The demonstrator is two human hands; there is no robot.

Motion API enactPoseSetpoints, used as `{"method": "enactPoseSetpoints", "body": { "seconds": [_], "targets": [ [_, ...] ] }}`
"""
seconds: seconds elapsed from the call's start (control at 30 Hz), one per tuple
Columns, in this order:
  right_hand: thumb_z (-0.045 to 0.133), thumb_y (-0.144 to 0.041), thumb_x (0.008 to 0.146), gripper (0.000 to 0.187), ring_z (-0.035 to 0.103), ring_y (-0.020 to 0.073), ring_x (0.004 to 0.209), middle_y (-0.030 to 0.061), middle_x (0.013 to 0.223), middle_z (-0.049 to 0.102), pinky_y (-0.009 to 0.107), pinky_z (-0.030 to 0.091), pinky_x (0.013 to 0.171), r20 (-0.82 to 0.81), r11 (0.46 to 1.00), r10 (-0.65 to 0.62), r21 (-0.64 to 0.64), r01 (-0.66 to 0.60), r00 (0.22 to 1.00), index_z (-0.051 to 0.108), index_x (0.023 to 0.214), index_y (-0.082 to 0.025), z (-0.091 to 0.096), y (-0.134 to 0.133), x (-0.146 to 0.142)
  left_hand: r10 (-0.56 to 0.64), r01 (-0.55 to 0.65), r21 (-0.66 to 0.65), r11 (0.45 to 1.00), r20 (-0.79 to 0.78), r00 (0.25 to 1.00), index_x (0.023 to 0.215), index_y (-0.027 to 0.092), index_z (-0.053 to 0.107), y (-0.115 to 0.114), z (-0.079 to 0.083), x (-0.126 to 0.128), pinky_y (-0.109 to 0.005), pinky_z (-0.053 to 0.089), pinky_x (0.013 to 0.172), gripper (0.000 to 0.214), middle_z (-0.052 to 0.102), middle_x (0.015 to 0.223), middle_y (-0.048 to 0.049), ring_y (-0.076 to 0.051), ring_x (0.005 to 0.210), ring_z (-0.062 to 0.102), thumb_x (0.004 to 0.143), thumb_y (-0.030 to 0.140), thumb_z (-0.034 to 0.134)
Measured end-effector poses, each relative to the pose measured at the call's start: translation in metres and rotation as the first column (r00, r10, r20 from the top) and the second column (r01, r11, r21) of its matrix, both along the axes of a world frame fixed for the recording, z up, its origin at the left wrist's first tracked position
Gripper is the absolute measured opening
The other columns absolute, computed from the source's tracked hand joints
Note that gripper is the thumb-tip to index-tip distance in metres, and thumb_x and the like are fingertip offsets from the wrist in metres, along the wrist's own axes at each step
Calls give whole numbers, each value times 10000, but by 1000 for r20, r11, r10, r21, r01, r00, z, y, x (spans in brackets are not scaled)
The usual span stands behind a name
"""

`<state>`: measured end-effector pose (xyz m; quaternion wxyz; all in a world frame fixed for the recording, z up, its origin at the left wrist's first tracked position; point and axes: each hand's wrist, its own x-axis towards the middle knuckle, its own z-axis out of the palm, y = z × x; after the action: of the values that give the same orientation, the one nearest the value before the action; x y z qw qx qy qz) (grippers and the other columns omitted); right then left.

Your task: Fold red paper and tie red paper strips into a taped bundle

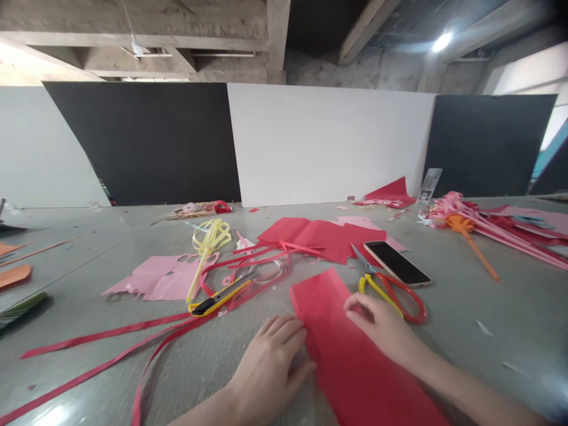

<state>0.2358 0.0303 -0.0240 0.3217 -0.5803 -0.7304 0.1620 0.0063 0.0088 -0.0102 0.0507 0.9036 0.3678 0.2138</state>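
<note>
A long red paper sheet (350, 355) lies flat on the grey table in front of me. My left hand (268, 364) rests at its left edge, fingers together and pressing down on the edge. My right hand (379, 325) lies on top of the sheet near its right edge, fingers flat on the paper. Just beyond my right hand lie scissors (390, 290) with a yellow and a red handle, and a black phone (396, 262) face up.
A yellow utility knife (219, 299) lies left of the sheet among long red paper strips (110, 349). Pink cut paper (155, 277), a yellow paper flower on a stick (206, 248), folded red sheets (315, 236) and pink and orange paper flowers (479, 228) lie further out. White and black boards stand behind.
</note>
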Motion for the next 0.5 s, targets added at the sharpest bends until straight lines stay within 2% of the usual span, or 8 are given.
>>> {"method": "enactPoseSetpoints", "body": {
  "seconds": [0.2,0.5],
  "targets": [
    [423,-187,785,124,553,136,571,-7,655,606,234,397,542,66,999,-7,47,4,998,542,754,-205,-1,0,-1,-36,37,66,997,-21,999,988,180,587,-1,0,1,-423,429,873,228,622,995,-58,-235,971,540,765,228,577],
    [416,-85,707,157,538,123,538,-23,579,557,214,374,514,113,1000,-29,7,29,993,526,723,-195,-2,-1,-4,-45,51,88,995,-76,996,976,150,595,0,0,3,-432,436,870,211,628,977,-82,-245,938,558,777,202,543]
  ]
}}
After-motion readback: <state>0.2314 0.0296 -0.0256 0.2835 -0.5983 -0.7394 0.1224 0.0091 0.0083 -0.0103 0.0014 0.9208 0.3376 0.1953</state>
